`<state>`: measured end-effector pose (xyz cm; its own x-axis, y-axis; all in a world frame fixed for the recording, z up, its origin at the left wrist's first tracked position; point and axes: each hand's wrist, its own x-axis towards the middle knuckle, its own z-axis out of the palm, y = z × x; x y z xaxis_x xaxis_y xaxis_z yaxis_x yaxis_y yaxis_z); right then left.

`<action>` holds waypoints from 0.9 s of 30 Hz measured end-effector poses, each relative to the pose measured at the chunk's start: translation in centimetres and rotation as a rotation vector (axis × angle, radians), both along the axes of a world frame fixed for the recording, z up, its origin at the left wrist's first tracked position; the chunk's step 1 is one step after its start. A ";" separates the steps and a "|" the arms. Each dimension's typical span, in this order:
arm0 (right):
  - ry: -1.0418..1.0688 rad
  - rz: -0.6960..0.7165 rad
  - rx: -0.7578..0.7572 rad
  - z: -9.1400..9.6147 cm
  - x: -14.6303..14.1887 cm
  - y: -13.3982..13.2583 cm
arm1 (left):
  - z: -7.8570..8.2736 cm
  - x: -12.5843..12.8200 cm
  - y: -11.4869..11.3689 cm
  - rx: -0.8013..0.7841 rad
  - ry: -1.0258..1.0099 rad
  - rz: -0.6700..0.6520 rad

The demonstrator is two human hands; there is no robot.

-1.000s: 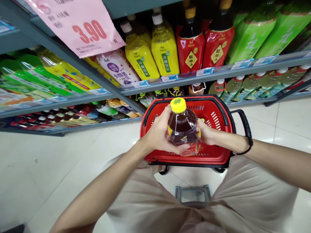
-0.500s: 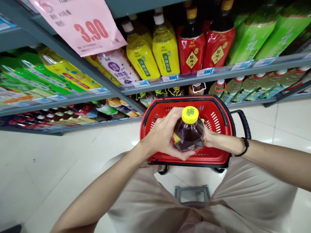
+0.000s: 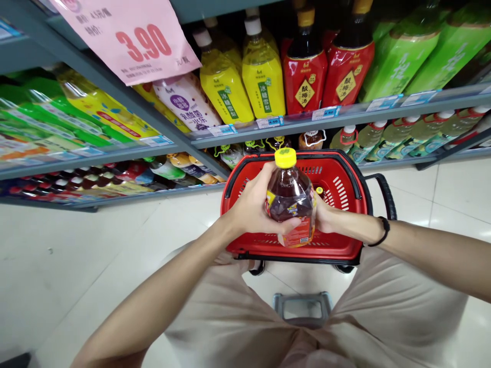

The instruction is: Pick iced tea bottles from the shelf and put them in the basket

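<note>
Both my hands hold a clear plastic bottle of dark amber drink with a yellow screw cap, above a red shopping basket. My left hand wraps the bottle's near side, its fingers across the front. My right hand supports the opposite side, mostly hidden behind the bottle. An orange label shows low on the bottle, partly covered by my left fingers. The bottle leans slightly, cap upward.
A black basket handle sticks out to the right, and a grey cart handle stands below. Shelves of bottled drinks run ahead and left, under a pink 3.90 price sign. Tiled floor lies left.
The bottle has tilted, its cap swinging up and left, and its label now shows lower down. Both hands still hold it over the basket.
</note>
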<state>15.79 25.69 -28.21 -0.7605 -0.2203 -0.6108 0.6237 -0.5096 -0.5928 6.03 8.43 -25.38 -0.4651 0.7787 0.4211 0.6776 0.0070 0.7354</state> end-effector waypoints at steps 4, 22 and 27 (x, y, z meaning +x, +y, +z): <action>-0.080 0.008 -0.033 -0.1 0.0 0.2 | -0.6 -0.7 0.2 0.036 -0.013 -0.015; 0.000 -0.091 0.197 -0.3 -0.7 1.5 | -1.5 -0.8 0.1 0.113 0.037 -0.037; 0.099 -0.110 0.168 -0.7 -1.0 1.5 | -1.3 -0.7 0.1 0.110 0.107 -0.031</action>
<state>14.76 27.21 -28.91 -0.8325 -0.0339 -0.5530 0.5042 -0.4599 -0.7309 5.37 8.55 -26.69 -0.3897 0.7385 0.5502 0.7508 -0.0913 0.6542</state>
